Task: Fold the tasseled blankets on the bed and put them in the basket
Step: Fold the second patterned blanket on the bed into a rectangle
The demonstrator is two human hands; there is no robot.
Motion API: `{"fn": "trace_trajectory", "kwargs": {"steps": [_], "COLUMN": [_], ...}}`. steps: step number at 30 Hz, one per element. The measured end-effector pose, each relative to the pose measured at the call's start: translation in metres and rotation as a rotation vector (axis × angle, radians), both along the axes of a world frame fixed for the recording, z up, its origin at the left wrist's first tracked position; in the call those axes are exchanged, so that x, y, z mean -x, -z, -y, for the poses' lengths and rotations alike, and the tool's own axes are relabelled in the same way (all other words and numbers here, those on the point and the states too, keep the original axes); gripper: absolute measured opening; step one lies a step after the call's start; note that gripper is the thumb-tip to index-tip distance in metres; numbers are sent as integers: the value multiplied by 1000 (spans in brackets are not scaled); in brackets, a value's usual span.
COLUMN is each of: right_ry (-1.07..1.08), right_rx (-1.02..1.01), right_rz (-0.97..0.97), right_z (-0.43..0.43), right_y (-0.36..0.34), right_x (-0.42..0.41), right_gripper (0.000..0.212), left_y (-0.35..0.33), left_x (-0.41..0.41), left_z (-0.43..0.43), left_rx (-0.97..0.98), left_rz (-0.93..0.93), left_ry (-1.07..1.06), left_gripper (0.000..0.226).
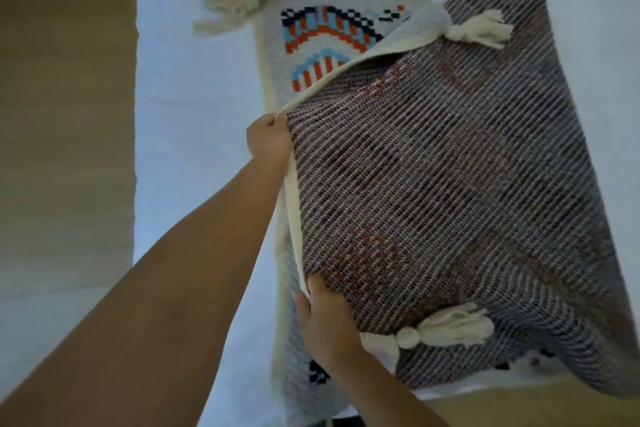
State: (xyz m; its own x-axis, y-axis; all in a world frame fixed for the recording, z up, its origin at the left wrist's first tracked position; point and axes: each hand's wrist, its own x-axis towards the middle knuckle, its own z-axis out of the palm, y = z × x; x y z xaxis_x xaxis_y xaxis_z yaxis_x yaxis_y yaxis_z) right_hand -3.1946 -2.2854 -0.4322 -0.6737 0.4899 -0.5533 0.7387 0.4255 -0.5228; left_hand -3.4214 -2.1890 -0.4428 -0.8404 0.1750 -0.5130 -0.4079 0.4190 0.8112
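1. Currently, the blanket (450, 166) lies on the bed (194, 184). One layer is lifted and turned over, so the striped reverse faces up. The basket is not in view.
2. Left hand (270, 135): pinches the cream border at the far end of the raised edge, fingers curled on the cloth.
3. Right hand (322, 319): grips the same edge nearer the body, thumb on top, fingers tucked under the fabric.
4. Handling: the knit looks soft, limp and fairly light. Expect it to drape rather than hold a crease. It appears neither fragile nor slippery.
5. Grip points: take hold at the thick border or the corners. Avoid hauling on a tassel (481, 28), which could probably pull loose.
6. Texture, reverse: fine diagonal ribs in grey, white and rust.
7. Texture, face: a blocky pattern (322, 35) in orange, light blue and navy on a pale ground.
8. Tassels: cream yarn bundles, each tied off below a rounded head.
9. Surroundings: a pale sheet covers the bed, and a tan floor (65, 114) lies alongside.
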Motion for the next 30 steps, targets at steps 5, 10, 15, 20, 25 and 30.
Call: {"fn": "trace_trajectory", "kwargs": {"steps": [5,10,15,20,25,30], "right_ry": [-89,-211,-329,-241,-49,2], "right_rx": [152,110,-51,-61,22,117], "right_rz": [-9,95,149,186,146,110], "right_z": [-3,-19,-11,21,70,112], "right_y": [-2,-6,-10,-8,-7,-9], "right_x": [-7,-41,-71,-76,-70,-60], "right_gripper": [26,41,39,35,23,27], "left_y": [-2,-9,-5,2,5,9], "left_x": [0,-34,-107,-158,-172,-156], "left_z": [18,51,101,153,185,209], "left_rx": [-11,16,147,194,218,233], "left_rz": [54,78,15,-4,-9,94], "left_ry": [-7,302,417,398,351,201], "left_gripper": [25,21,30,22,16,22]}}
